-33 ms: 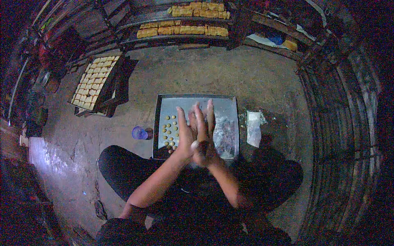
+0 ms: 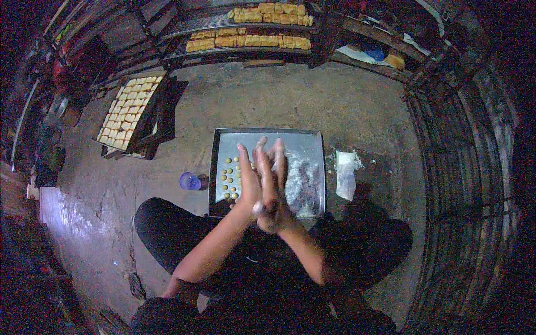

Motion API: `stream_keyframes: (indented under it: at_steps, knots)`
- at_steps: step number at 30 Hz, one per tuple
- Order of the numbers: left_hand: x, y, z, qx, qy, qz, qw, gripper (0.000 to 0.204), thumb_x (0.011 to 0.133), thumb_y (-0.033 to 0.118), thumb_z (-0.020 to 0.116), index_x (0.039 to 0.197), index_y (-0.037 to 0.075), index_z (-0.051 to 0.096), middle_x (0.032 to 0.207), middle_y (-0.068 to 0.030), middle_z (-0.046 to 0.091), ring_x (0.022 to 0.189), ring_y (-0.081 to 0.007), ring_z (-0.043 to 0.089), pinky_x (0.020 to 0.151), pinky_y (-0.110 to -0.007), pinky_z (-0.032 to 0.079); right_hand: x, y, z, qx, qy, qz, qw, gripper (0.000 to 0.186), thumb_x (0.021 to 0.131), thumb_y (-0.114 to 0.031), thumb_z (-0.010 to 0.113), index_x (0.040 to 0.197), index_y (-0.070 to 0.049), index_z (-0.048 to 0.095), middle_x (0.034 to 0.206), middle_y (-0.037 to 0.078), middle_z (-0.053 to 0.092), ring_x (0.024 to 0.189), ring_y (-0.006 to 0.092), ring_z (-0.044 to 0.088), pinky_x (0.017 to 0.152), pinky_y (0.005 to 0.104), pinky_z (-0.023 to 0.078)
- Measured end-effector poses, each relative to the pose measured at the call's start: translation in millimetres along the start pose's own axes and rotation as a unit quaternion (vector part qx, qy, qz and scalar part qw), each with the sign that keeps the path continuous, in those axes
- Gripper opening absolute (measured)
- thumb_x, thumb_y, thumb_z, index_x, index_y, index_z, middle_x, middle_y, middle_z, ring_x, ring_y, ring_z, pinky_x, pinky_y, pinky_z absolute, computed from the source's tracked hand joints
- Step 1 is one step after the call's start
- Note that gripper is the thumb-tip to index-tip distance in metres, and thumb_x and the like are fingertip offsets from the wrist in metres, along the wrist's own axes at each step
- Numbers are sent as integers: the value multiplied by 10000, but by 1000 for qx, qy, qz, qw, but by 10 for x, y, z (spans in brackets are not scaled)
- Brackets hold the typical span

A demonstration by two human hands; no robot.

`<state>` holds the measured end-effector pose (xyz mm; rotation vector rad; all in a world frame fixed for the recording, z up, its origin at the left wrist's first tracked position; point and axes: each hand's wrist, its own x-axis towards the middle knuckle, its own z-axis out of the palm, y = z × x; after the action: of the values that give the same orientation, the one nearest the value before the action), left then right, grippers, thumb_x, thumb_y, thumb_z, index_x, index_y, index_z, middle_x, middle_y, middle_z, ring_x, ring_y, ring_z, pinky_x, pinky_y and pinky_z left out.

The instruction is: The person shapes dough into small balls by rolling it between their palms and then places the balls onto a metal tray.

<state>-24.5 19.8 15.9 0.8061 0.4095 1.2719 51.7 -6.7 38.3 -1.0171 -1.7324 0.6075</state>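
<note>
My left hand [image 2: 250, 181] and my right hand [image 2: 273, 192] are pressed palm to palm over a metal tray [image 2: 268, 131] in front of my crossed legs. Both have their fingers stretched out, with white powder on the fingertips. A pale spot [image 2: 258, 208] shows near the bases of the thumbs; whether it is dough or powder I cannot tell. What lies between the palms is hidden. Several small yellowish dough balls [image 2: 229, 171] sit on the tray's left side, partly covered by my left hand. White powder [image 2: 304, 181] is scattered over its right side.
Left of the tray stands a purplish cup [image 2: 190, 181]; to the right lies a white packet [image 2: 345, 174] with powder around it. A tray of pale dough pieces [image 2: 129, 111] rests at the far left. Shelves at the back hold browned loaves [image 2: 248, 42]. Dark slatted racks [image 2: 463, 184] line the right.
My right hand has shifted a little left and toward me against the left palm. The left fingertips have tilted slightly left. The dough balls and tray stay put.
</note>
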Motion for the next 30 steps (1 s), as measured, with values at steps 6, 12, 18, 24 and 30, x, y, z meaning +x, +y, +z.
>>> stream_keyframes:
  at_steps: [6,12,18,24,30]
  knots:
    - [-64,-84,239,5,65,-121,990,874,1003,697,178,1555,20,210,1592,-133,295,1460,-259,302,1207,-394,224,285,197,-222,-19,62,-8,998,1037,896,-821,205,1570,-33,221,1640,277,17,1522,416,50,1204,537,86]
    - [-68,-239,-186,-20,-6,-31,999,777,995,660,276,1594,186,135,1661,-107,114,1511,-327,167,1217,-507,151,-59,156,145,-14,80,-51,995,928,958,-739,231,1586,-58,192,1643,252,65,1521,414,61,1191,573,89]
    - [-56,-187,49,38,-27,-35,998,770,1007,636,262,1607,179,104,1683,-71,35,1524,-376,104,1221,-512,138,115,87,-55,-59,37,-32,997,1006,925,-782,184,1582,-20,146,1634,287,44,1520,414,69,1201,535,113]
    - [41,-133,57,-106,38,-129,985,893,955,758,210,1610,161,96,1661,-114,156,1518,-321,179,1225,-480,176,117,287,-230,-91,19,-13,996,1027,929,-775,154,1575,22,112,1629,299,49,1514,437,75,1198,559,58]
    - [-86,-374,-13,148,-21,0,989,855,981,712,152,1602,148,-13,1674,-111,40,1531,-308,117,1215,-473,156,205,116,-111,-46,37,-99,993,1058,887,-797,288,1576,-5,150,1614,325,71,1496,490,80,1184,603,31]
